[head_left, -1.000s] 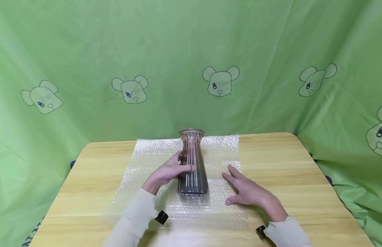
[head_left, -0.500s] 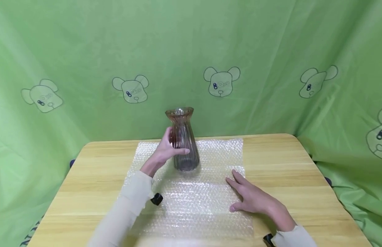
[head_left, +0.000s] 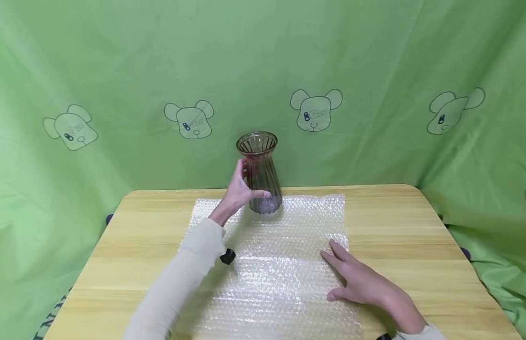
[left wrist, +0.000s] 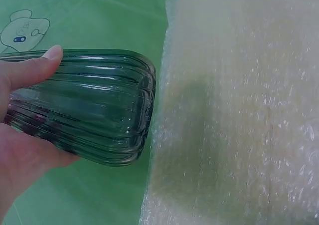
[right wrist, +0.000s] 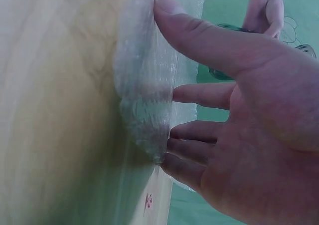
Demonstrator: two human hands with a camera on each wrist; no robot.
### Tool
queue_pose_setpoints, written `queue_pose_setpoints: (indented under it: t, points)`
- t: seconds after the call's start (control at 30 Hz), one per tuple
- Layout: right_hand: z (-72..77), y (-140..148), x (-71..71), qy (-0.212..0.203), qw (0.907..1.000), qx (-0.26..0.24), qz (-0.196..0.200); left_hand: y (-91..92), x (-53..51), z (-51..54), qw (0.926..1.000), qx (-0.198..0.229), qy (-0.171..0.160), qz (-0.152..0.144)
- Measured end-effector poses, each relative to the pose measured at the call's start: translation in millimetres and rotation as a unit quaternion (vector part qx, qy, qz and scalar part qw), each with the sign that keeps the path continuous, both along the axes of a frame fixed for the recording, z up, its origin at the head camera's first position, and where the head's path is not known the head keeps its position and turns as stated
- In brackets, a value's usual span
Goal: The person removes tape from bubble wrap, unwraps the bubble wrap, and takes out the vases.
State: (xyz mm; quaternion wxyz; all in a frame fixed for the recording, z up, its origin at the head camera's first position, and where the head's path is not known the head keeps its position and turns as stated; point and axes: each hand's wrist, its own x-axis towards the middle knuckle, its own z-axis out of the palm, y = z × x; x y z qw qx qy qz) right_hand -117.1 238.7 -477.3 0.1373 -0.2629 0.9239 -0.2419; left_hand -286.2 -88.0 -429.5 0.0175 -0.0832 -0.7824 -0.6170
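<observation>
A ribbed glass vase with a flared rim is gripped around its side by my left hand, thumb across the front. It stands near upright over the far edge of a sheet of bubble wrap. In the left wrist view the vase's base appears apart from the wrap. My right hand is spread at the wrap's right edge. In the right wrist view its fingertips touch the wrap, and nothing is held.
The wrap lies on a wooden table with rounded far corners. Right behind the table hangs a green curtain printed with bear heads, which also runs along both sides.
My left hand has lifted the vase and carried it away from me, from the middle of the wrap to its far edge. The right hand has stayed by the wrap's right edge.
</observation>
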Motion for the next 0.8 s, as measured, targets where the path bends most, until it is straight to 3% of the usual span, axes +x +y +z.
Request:
queue_pose_setpoints:
  t: [0.47,0.8]
  points:
    - [0.8,3,9.1,-0.004,1.0,0.0,-0.005,12.7,-18.3,-5.6,0.9986,0.025,0.045,-0.012]
    - [1.3,4,17.2,-0.008,0.9999,0.003,-0.013,22.0,-24.4,-8.7,0.9992,-0.002,0.039,-0.01]
